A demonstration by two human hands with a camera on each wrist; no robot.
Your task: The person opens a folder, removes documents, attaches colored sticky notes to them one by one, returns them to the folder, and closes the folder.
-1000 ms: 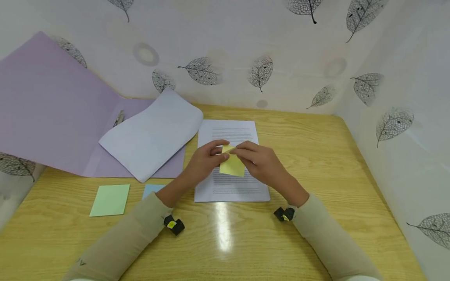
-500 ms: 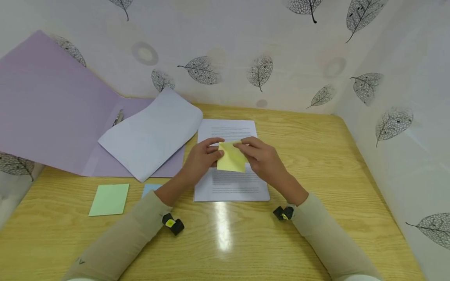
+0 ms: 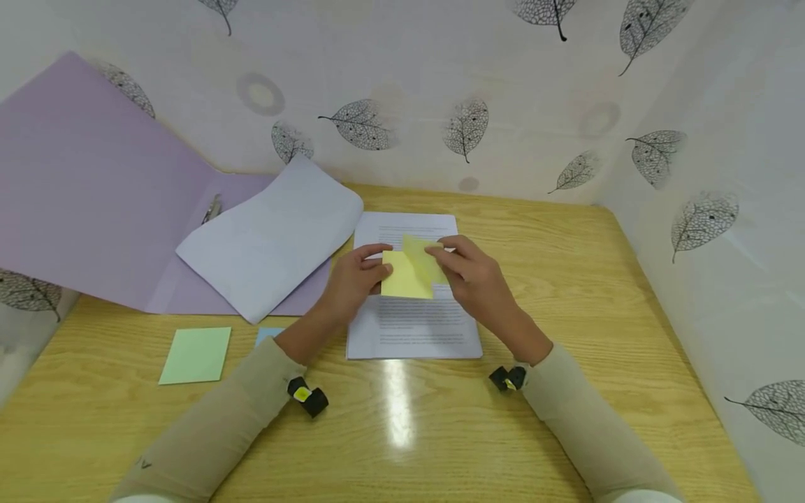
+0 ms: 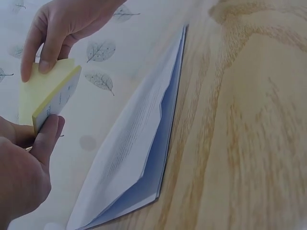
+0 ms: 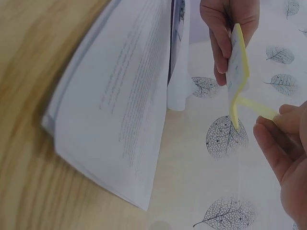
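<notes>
My left hand [image 3: 353,281] pinches a yellow sticky note pad [image 3: 402,278] by its left edge, above the printed papers [image 3: 415,332]. Between the thumb and fingers of my right hand [image 3: 474,279] is the top sticky note [image 3: 423,255], bent up and away from the pad. In the right wrist view this yellow sheet [image 5: 259,107] stretches from the pad [image 5: 238,72] to the right fingertips. The left wrist view shows the pad's printed white backing [image 4: 60,98] facing down over the papers.
An open purple folder [image 3: 113,175] lies at the left, with a curled white sheet [image 3: 270,237] on it and a metal clip [image 3: 212,209] inside. A green sticky note pad [image 3: 196,355] sits in front; a blue one [image 3: 269,334] is partly hidden by the left forearm.
My right hand has moved slightly up and right, lifting the top yellow sheet off the pad's face. My left hand has shifted a little left with the pad.
</notes>
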